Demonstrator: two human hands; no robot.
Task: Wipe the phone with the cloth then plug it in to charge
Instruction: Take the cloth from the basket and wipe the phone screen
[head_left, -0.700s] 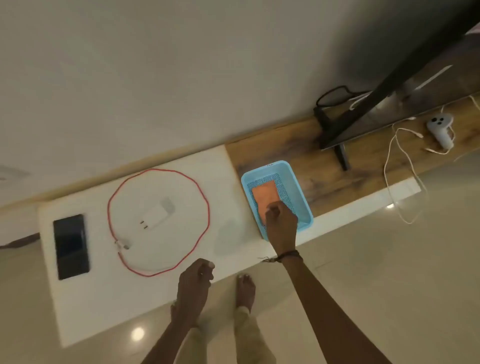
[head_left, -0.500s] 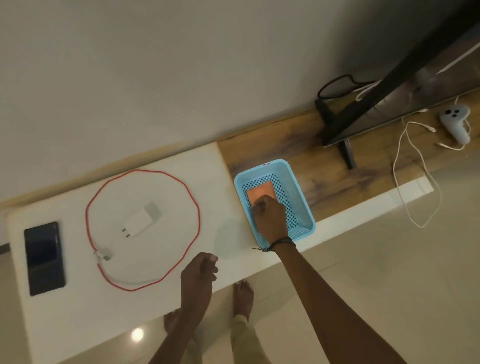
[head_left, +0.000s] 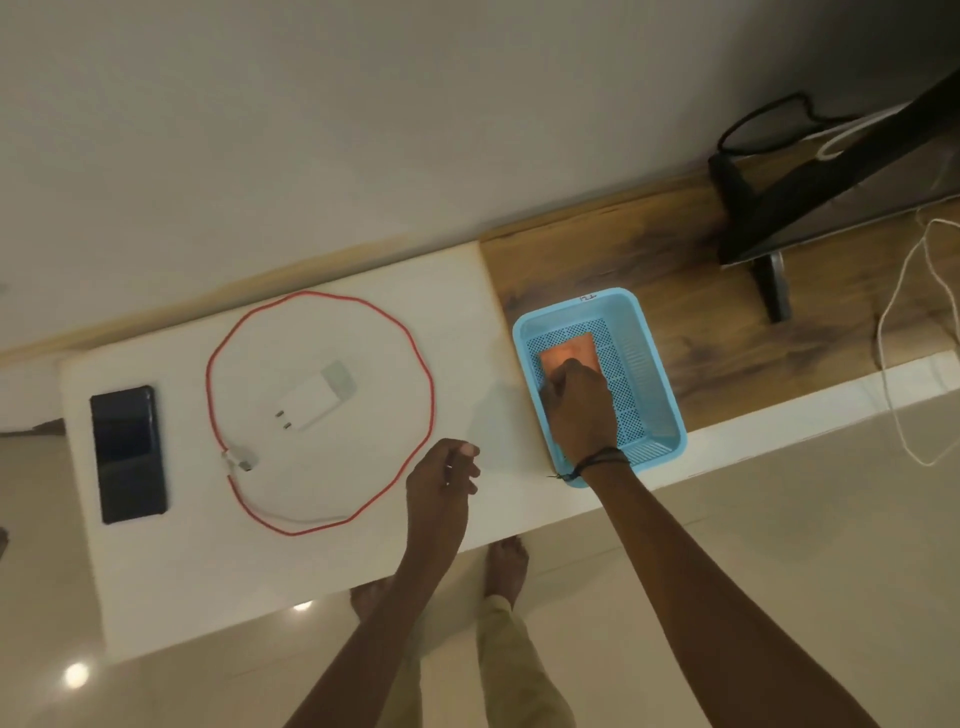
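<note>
Phone (head_left: 129, 454) lies flat at the left end of the white slab (head_left: 171, 587), screen up, long axis running front to back, just inside the left edge. We see the cloth (head_left: 567, 351) — orange, folded — in the blue basket (head_left: 655, 364), long axis along the basket's. Our right hand (head_left: 581, 410) is down in the basket on top of it; fingertips curl onto the cloth, but we can't tell whether they grip it. Near half of the cloth is hidden under the hand. Left hand (head_left: 440, 486) hovers over the slab's front edge, fingers loosely curled, holding nothing. Red cable (head_left: 427, 364) rings the white charger (head_left: 317, 397) — bare slab between ring and basket.
</note>
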